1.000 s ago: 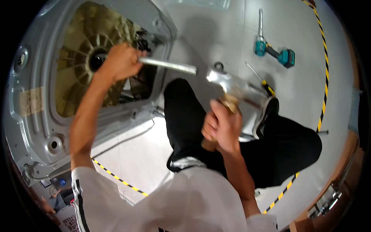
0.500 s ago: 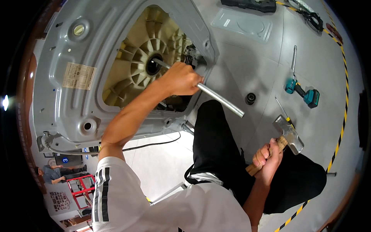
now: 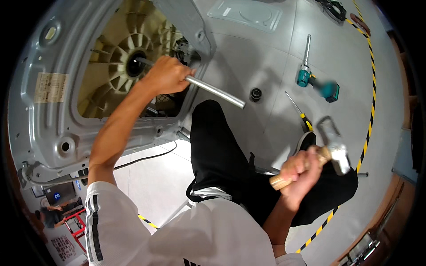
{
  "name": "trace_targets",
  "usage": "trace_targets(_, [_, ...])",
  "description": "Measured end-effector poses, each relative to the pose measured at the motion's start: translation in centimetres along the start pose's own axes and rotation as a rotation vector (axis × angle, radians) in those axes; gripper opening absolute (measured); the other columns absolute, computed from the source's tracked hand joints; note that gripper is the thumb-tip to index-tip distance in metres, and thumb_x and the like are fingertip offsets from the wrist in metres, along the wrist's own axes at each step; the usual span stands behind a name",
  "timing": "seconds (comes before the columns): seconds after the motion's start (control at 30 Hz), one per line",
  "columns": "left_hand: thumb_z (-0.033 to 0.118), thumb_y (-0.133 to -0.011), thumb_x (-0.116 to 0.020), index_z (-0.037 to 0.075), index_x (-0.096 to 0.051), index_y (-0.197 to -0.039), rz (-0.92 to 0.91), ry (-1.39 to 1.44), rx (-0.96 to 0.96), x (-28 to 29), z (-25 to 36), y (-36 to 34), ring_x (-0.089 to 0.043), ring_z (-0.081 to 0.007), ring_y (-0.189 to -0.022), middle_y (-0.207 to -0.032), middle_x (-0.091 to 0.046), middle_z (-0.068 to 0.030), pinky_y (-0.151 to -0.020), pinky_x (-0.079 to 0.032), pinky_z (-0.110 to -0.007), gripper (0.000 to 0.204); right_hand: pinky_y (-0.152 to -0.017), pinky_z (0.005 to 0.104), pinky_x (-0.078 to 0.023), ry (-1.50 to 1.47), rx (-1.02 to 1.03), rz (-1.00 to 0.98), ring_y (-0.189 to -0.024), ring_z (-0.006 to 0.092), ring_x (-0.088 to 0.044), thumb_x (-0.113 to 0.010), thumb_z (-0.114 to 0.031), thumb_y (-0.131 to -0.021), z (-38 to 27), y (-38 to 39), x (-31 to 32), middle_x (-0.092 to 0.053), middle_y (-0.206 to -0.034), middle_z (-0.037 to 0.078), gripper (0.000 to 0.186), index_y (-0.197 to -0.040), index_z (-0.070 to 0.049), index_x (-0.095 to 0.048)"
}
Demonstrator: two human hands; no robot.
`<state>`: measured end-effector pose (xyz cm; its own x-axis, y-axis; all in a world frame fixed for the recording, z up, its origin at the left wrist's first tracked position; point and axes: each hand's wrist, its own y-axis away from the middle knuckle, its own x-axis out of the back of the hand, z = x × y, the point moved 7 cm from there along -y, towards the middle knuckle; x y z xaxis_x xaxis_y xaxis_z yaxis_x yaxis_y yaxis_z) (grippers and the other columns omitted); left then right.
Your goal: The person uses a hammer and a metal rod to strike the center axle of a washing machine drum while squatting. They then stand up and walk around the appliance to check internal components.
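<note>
At the opening of a grey metal appliance panel point(image 3: 80, 44), a bare metal tube point(image 3: 217, 91) slants out from the dark round hub point(image 3: 135, 65) of a ribbed, cream-coloured tub point(image 3: 116, 75); 1 end reaches into the hub, how deep cannot be told, and the other points out over the floor point(image 3: 235, 57). The left hand point(image 3: 167, 76) has its grip clenched around the tube, partway along it. The right hand point(image 3: 301, 173) has its grip closed on the wooden handle of a hammer point(image 3: 338, 153), whose blurred metal head is above the person's right leg point(image 3: 330, 190), well apart from the tube. Just beyond the tube's free end, a black round part point(image 3: 255, 94) rests on the floor. Toward the floor's right edge, marked by yellow-and-black striped tape point(image 3: 372, 88), lie a yellow-and-black screwdriver point(image 3: 306, 122) and, farther off, a teal power tool point(image 3: 306, 76) with a long metal shaft. Near the floor's far edge lies a pale flat panel point(image 3: 246, 14). A dark hose point(image 3: 148, 158) curves below the appliance panel's lower edge, and at lower left 1 other person point(image 3: 49, 216) is beside a red frame point(image 3: 76, 228).
</note>
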<state>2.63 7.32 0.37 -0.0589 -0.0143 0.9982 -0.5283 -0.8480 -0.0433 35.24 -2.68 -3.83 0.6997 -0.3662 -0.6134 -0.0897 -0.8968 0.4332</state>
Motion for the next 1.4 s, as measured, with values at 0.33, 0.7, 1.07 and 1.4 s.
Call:
trace_targets(0.33, [0.014,-0.077,-0.061,0.005,-0.067,-0.067,0.001,0.036,0.093,0.5,-0.1,-0.6,-0.053,-0.0332,-0.049,-0.052,-0.054,-0.0141,-0.048,-0.042,-0.042,0.014,-0.033,0.0225,-0.033,0.192,-0.329,-0.222,-0.036,0.0082,-0.039,-0.057,-0.016,-0.087,9.2,1.6,-6.1,-0.044,-0.054,0.0,0.016,-0.087,-0.004,-0.046])
trace_targets(0.7, [0.017,-0.079,-0.063,0.004,-0.054,-0.051,0.075,0.083,-0.002,0.2,2.3,-0.5,-0.047,-0.0332,-0.042,-0.046,-0.049,-0.0128,-0.041,-0.035,-0.041,0.032,-0.031,0.0249,-0.029,0.239,-0.305,0.033,-0.034,0.0075,-0.032,-0.051,-0.016,-0.088,6.2,1.0,0.4,-0.033,-0.049,-0.002,0.021,-0.074,-0.01,-0.037])
trace_targets(1.07, [0.013,-0.071,-0.061,0.006,-0.07,-0.075,-0.073,0.051,0.173,0.0,-0.6,-0.2,-0.054,-0.0337,-0.052,-0.054,-0.056,-0.0142,-0.051,-0.043,-0.042,0.012,-0.032,0.0239,-0.028,0.229,-0.311,0.008,-0.034,0.0073,-0.031,-0.05,-0.016,-0.089,5.6,0.6,-0.5,-0.034,-0.05,-0.001,0.018,-0.077,-0.009,-0.039])
trace_targets(1.4, [0.014,-0.077,-0.064,0.002,-0.062,-0.06,0.051,0.079,0.123,0.6,-0.7,-0.2,-0.046,-0.0345,-0.044,-0.049,-0.049,-0.0172,-0.043,-0.035,-0.04,0.021,-0.029,0.0208,-0.03,-0.257,0.036,-0.163,-0.033,0.0062,-0.03,-0.046,-0.022,-0.093,-1.4,-0.9,-2.4,-0.036,-0.048,-0.002,0.026,-0.069,-0.011,-0.044])
